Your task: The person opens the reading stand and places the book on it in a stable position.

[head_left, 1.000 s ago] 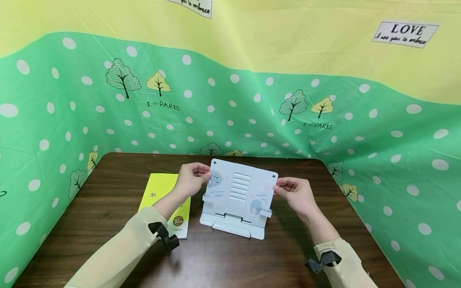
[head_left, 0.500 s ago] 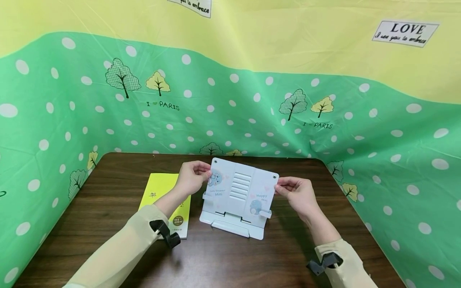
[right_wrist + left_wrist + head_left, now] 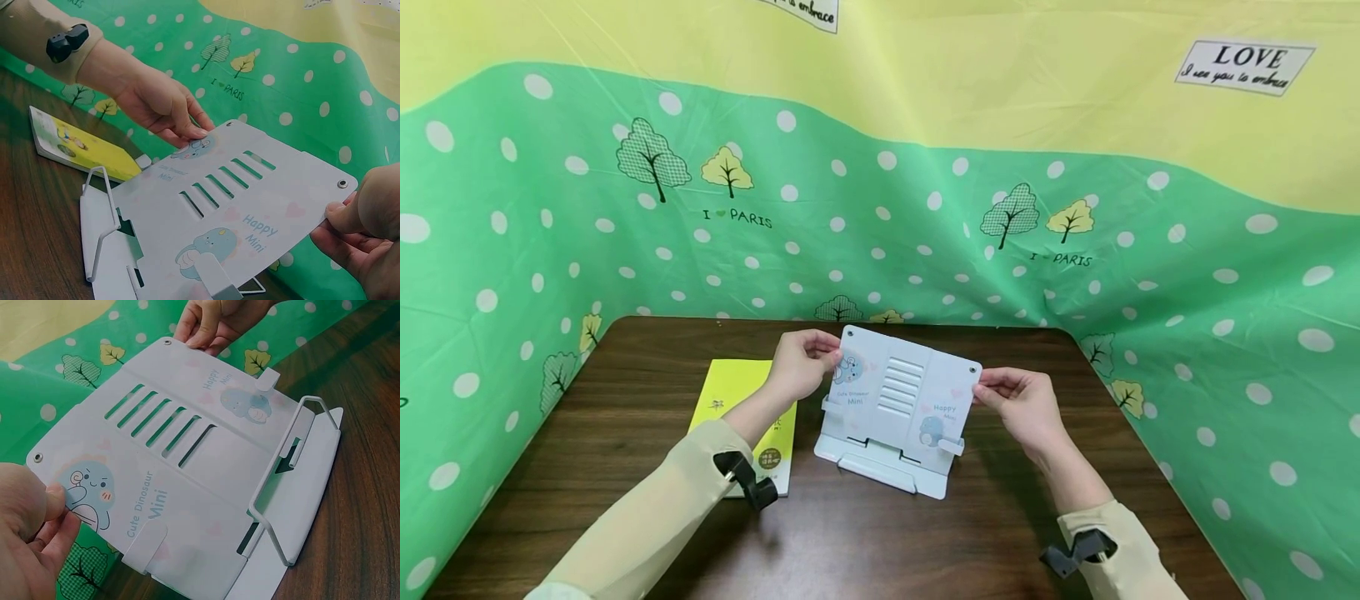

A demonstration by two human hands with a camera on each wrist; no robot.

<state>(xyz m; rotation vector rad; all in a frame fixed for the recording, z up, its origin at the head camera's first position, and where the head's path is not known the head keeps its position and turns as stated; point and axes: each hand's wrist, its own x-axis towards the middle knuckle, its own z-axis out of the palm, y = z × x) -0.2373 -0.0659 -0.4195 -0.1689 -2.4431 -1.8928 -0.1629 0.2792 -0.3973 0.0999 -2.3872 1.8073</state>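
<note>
A white metal book stand (image 3: 898, 396) with printed dinosaurs and a slotted middle is tilted up over the table, its base plate (image 3: 306, 506) and wire lip toward the person. The left hand (image 3: 800, 367) pinches its left edge near the upper corner, thumb in front. On the opposite edge, the right hand (image 3: 1021, 408) pinches it between thumb and fingers, as the right wrist view shows too. Small page clips (image 3: 145, 547) stick out at both sides. Behind the left forearm lies a yellow book (image 3: 722, 396), partly covered by that arm.
The dark wooden table (image 3: 880, 550) reaches back to a green and yellow cloth (image 3: 880, 242) with dots and trees, which hangs behind and at both sides. Each wrist carries a black camera mount (image 3: 1078, 552).
The stand has tipped slightly, its top left corner rising a little while both hands keep their pinch. The head view has shifted very slightly.
</note>
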